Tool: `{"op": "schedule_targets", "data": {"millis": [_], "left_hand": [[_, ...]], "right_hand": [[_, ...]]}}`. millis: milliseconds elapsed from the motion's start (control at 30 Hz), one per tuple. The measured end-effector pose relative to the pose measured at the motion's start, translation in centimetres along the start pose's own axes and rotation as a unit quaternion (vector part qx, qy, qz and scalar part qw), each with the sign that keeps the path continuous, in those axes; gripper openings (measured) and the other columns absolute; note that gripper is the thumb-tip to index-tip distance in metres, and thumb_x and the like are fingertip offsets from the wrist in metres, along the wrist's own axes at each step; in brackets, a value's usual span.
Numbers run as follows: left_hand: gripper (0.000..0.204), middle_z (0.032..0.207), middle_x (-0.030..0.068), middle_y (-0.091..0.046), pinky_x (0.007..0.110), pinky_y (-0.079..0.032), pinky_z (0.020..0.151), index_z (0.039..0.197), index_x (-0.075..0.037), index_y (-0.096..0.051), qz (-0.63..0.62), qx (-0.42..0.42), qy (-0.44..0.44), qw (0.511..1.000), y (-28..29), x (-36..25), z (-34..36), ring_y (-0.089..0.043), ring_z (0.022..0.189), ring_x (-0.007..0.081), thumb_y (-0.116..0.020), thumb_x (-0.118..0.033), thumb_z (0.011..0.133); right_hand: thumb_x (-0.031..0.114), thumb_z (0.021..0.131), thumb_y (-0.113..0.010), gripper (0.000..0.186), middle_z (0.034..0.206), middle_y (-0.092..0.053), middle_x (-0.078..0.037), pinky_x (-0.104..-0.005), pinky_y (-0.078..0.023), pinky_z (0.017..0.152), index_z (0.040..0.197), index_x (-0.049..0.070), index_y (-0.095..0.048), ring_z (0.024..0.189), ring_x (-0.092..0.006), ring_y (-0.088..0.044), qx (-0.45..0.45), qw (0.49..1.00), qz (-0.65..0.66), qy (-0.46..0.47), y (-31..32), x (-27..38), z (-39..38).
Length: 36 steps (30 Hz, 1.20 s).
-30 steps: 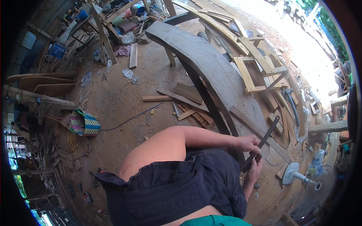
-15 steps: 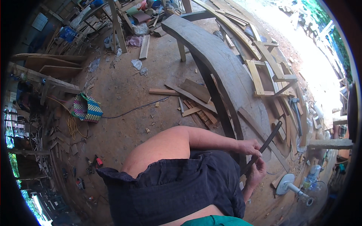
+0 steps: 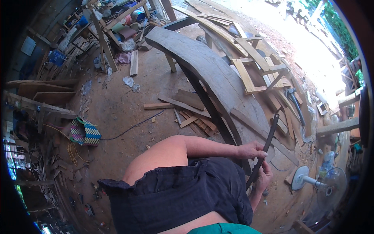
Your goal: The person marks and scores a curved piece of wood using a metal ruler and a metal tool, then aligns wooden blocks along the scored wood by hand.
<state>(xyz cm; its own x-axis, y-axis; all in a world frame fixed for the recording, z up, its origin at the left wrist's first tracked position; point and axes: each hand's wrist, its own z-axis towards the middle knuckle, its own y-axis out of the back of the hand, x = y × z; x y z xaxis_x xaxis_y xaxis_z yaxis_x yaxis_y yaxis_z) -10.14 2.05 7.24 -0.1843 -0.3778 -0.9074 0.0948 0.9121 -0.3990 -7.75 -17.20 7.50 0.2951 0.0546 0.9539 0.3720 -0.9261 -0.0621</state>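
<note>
A long, narrow dark strip (image 3: 270, 133) slants across the near right end of the bench; I cannot tell what it is made of. My left hand (image 3: 251, 151) pinches it near its middle, thumb and fingers closed on it. Just below, my right hand (image 3: 264, 176) is curled around the lower part of the same strip. Its lower end passes beside my dark clothing. Beneath and beyond the strip lies the thick grey wooden bench top (image 3: 206, 62), with a flat wooden board (image 3: 249, 121) resting on its near part.
Pale wooden frames (image 3: 245, 76) and a hammer (image 3: 295, 105) lie right of the bench. A white pedestal fan (image 3: 302, 178) stands at the lower right. Wood offcuts (image 3: 191, 111) and a woven bag (image 3: 85, 132) lie on the floor to the left.
The view has shifted, so the bench and surroundings appear farther left. Both hands keep hold of the dark strip, which now stands somewhat steeper in the picture.
</note>
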Motion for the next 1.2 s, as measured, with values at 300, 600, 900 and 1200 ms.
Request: {"op": "schedule_targets", "data": {"millis": [300, 600, 900, 1200], "left_hand": [[0.033, 0.085, -0.0035, -0.065, 0.023, -0.045, 0.067, 0.099, -0.008, -0.069, 0.013, 0.034, -0.003, 0.999, -0.5, -0.5, 0.5, -0.056, 0.078, 0.0053, -0.057, -0.037, 0.094], [0.026, 0.07, -0.0071, -0.055, 0.021, -0.038, 0.057, 0.084, -0.008, -0.067, 0.062, -0.06, -0.014, 0.996, -0.9, -1.5, 2.3, -0.045, 0.064, 0.0025, -0.061, -0.032, 0.093], [0.024, 0.065, -0.0072, -0.052, 0.021, -0.03, 0.047, 0.076, -0.01, -0.062, 0.043, -0.132, 0.027, 0.99, -2.2, -0.3, 3.1, -0.038, 0.053, 0.0021, -0.062, -0.029, 0.092], [0.025, 0.067, -0.0073, -0.05, 0.025, -0.035, 0.054, 0.074, -0.009, -0.059, 0.056, -0.141, 0.039, 0.988, -1.9, 1.1, 3.9, -0.044, 0.061, 0.0037, -0.059, -0.024, 0.094]], "right_hand": [[0.003, 0.089, -0.063, 0.025, 0.095, -0.068, -0.008, -0.0234, -0.052, 0.069, 0.111, -0.007, -0.061, 0.079, -0.0115, -0.065, -0.039, 0.979, 0.186, -0.071, 0.6, 1.1, 0.0], [0.016, 0.097, -0.052, 0.021, 0.082, -0.064, -0.004, -0.0231, -0.05, 0.058, 0.106, -0.001, -0.062, 0.067, -0.0086, -0.061, -0.04, 0.99, 0.127, -0.046, 0.2, 1.2, 0.4], [0.015, 0.096, -0.053, 0.023, 0.078, -0.065, -0.003, -0.0237, -0.051, 0.056, 0.11, -0.001, -0.063, 0.061, -0.009, -0.061, -0.099, 0.985, 0.129, -0.056, -1.5, 2.1, -1.5], [0.013, 0.093, -0.057, 0.022, 0.075, -0.061, 0.0, -0.0224, -0.046, 0.054, 0.11, 0.0, -0.064, 0.061, -0.0059, -0.055, -0.122, 0.992, 0.021, 0.0, -3.2, 3.4, -3.2]]}}
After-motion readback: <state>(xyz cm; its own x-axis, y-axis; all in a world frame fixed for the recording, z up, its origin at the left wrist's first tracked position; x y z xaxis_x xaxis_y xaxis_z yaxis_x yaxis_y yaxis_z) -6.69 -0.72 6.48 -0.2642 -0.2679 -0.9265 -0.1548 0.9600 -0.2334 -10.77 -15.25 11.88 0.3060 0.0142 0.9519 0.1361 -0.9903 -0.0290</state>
